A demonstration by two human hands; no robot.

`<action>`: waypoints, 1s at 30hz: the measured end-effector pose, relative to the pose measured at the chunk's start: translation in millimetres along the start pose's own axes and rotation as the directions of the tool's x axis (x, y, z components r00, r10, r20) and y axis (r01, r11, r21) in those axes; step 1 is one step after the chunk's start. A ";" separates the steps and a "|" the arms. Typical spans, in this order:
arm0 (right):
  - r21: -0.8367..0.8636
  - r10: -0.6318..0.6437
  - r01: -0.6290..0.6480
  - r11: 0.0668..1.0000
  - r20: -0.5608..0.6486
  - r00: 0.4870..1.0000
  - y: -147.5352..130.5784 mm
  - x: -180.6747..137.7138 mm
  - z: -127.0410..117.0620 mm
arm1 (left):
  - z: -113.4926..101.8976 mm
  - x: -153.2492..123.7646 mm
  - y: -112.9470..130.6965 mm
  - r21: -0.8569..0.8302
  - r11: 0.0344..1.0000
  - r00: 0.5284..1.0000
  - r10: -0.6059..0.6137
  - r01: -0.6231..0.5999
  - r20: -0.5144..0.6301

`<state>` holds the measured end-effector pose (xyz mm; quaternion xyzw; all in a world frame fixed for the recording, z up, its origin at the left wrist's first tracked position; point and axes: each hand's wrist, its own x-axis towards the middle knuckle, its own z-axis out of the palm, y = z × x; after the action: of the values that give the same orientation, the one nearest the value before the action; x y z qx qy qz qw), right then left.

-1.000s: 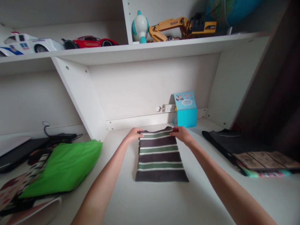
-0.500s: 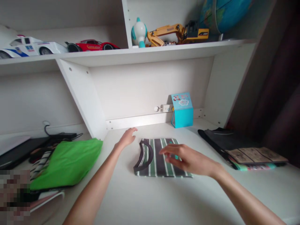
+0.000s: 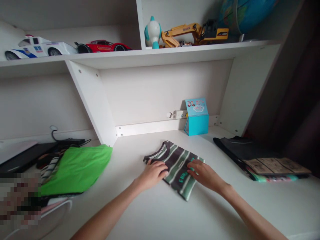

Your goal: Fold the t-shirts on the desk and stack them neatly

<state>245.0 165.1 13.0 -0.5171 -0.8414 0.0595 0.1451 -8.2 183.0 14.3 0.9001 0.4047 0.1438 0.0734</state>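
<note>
Right of the green cloth (image 3: 77,170), the left hand (image 3: 153,172), fingers curled, now touches the shirt (image 3: 175,162), which has swung aslant mid-way along the tabletop (image 3: 155,220), apparently mid-turn. The right hand (image 3: 205,173), also curled, touches its right side; whether either pinches, I cannot tell.

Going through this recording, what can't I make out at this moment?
All in the head view:
Underside of the striped shirt: hidden by its top layer.
Full lettering: partly covered by the right hand.
Globe: cut off by the top edge.
Items at lower left: pixelated.
Print on the blue calendar: too small.
</note>
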 end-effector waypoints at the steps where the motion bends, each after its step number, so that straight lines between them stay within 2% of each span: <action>1: 0.037 -0.016 0.015 0.999 0.024 1.000 -6.2 -4.5 -1.4 | 0.7 1.4 -11.1 0.010 0.999 0.998 -0.053 0.054 -0.023; 4: 0.091 0.014 -0.017 0.996 0.033 0.999 -11.4 -11.8 -2.2 | 1.4 0.7 -33.4 0.049 0.971 0.970 -0.229 0.234 -0.086; 7: -0.090 0.241 -0.245 0.965 -0.050 0.969 3.0 -8.8 4.0 | 1.7 -5.4 -37.1 0.081 0.922 0.921 -0.366 0.378 -0.131; 9: -0.151 0.356 -0.361 0.920 -0.061 0.933 14.5 -2.7 11.0 | 2.9 -8.1 -33.4 0.058 0.910 0.908 -0.403 0.411 -0.116; 13: -0.028 0.371 -0.371 0.928 0.011 0.929 21.2 14.6 24.8 | 9.9 -3.0 -28.4 -0.153 0.903 0.908 -0.413 0.401 -0.061; 16: 0.040 0.357 -0.358 0.933 0.025 0.934 19.0 27.9 29.8 | 15.0 4.9 -31.3 -0.367 0.830 0.876 -0.476 0.421 -0.073; 19: 0.105 0.369 -0.368 0.924 0.020 0.929 22.3 35.4 27.6 | 13.4 7.7 -31.4 -0.620 0.670 0.835 -0.549 0.408 -0.043; 23: 0.188 0.372 -0.364 0.912 -0.013 0.928 35.5 28.5 13.5 | 6.0 1.7 -13.7 -0.892 0.249 0.803 -0.569 0.377 0.180; 25: 0.216 0.369 -0.356 0.909 -0.024 0.929 45.2 18.3 5.1 | 7.3 -0.9 1.4 -0.931 0.113 0.816 -0.525 0.347 0.241; 27: 0.261 0.341 -0.322 0.910 -0.028 0.940 57.3 5.8 -1.3 | 14.2 0.3 17.4 -0.938 0.099 0.829 -0.505 0.332 0.240; 30: 0.311 0.253 -0.223 0.924 -0.058 0.966 78.7 -13.4 -6.5 | 30.0 11.7 38.7 -0.907 0.229 0.836 -0.512 0.354 0.197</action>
<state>319.8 188.9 -3.0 -0.5895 -0.7452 0.1794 0.2549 36.1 165.7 -2.2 0.5394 0.4910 0.3808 0.5683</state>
